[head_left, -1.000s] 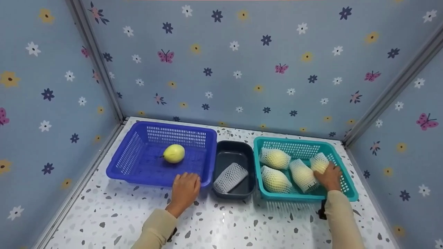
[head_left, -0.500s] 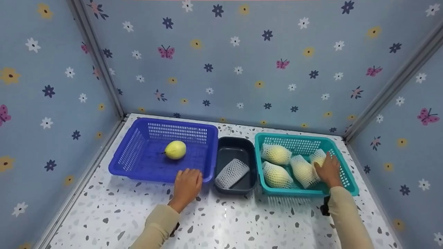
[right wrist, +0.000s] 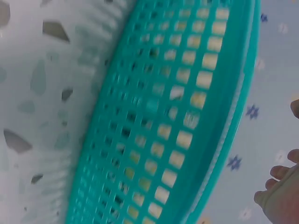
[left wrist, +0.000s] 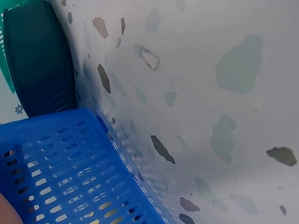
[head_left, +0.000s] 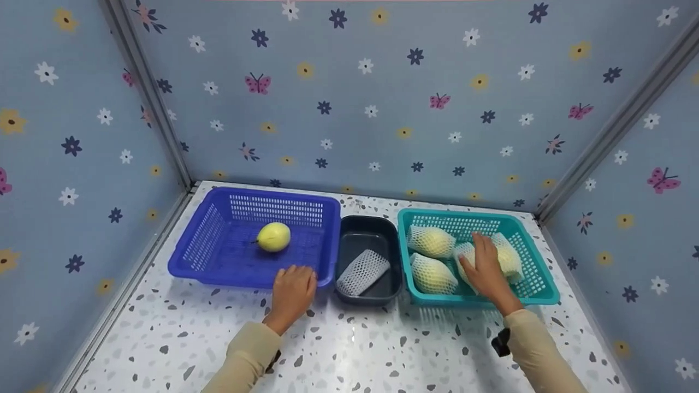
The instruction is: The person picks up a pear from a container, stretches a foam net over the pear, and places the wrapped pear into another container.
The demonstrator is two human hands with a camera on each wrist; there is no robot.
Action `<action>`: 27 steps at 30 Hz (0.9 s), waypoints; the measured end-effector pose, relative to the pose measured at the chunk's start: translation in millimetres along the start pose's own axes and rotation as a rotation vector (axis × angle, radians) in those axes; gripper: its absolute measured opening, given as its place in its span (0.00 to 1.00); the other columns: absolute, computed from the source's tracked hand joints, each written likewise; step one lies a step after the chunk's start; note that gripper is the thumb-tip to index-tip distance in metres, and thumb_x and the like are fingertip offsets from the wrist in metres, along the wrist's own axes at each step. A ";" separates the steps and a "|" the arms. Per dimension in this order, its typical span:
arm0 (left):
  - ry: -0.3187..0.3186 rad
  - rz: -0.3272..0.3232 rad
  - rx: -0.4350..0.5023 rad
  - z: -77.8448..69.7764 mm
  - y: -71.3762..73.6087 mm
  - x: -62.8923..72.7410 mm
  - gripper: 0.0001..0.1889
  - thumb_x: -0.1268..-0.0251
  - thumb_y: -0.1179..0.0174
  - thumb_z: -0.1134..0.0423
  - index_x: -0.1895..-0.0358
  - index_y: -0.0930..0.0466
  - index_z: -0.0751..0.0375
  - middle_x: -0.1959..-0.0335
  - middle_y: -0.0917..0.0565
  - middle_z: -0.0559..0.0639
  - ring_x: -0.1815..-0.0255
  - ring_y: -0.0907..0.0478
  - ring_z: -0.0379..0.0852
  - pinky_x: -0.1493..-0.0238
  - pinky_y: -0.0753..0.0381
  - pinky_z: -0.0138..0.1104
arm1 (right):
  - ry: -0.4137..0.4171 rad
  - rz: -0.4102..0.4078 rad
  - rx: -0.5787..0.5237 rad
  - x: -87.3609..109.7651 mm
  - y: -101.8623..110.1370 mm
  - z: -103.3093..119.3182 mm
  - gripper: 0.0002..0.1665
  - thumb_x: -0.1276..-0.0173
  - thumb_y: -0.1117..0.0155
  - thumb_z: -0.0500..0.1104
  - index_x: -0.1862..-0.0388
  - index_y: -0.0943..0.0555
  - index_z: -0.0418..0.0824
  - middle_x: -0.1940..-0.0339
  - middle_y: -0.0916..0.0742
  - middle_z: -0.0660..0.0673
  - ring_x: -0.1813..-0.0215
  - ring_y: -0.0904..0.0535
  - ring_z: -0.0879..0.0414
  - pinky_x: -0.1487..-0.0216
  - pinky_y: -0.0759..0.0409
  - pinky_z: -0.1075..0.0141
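My left hand [head_left: 293, 295] holds the front rim of the blue-purple basket [head_left: 188, 267], fingers bent over the edge. In the left wrist view only a sliver of that hand [left wrist: 7, 210] shows at the lower left. A bare yellow pear [head_left: 274, 237] lies in this basket, stem to the left. My right hand [head_left: 486, 273] hovers over the teal basket [head_left: 537, 297], fingers extended and thumb apart. Beneath it a pear in a white foam net [head_left: 464, 252] is partly covered. Other netted pears [head_left: 434, 274] lie to its left, and one netted pear [head_left: 509, 262] to its right.
Between the two baskets stands a dark grey tray [head_left: 371, 300] with a loose, flattened foam net [head_left: 364, 273] in it. All three containers sit side by side on a speckled white tabletop [head_left: 349, 349]. Flower-printed panels [head_left: 349, 109] enclose the back and both sides.
My right hand has left the rightmost netted pear and shifted left over its neighbour. That rightmost pear now lies uncovered. My left hand stays on the basket rim.
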State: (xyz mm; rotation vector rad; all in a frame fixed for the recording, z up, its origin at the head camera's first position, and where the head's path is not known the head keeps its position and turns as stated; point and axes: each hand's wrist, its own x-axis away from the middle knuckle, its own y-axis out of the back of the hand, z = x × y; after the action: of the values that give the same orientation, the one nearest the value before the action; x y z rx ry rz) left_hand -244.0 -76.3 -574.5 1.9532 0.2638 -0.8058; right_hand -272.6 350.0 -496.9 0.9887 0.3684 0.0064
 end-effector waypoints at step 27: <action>0.002 0.020 -0.018 -1.9 -0.6 1.5 0.11 0.36 0.45 0.64 0.78 0.30 0.56 0.82 0.29 0.47 0.77 0.32 0.49 0.70 0.36 0.41 | 0.363 -0.236 0.346 50.4 -94.9 30.5 0.15 0.35 0.41 0.43 0.82 0.28 0.46 0.86 0.27 0.51 0.80 0.28 0.52 0.79 0.30 0.59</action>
State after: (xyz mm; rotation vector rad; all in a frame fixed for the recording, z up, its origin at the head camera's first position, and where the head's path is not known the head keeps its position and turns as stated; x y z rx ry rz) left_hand -242.3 -74.6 -575.3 1.9370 0.2520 -0.7859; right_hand -231.2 281.2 -574.6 1.2825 0.8393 -0.0956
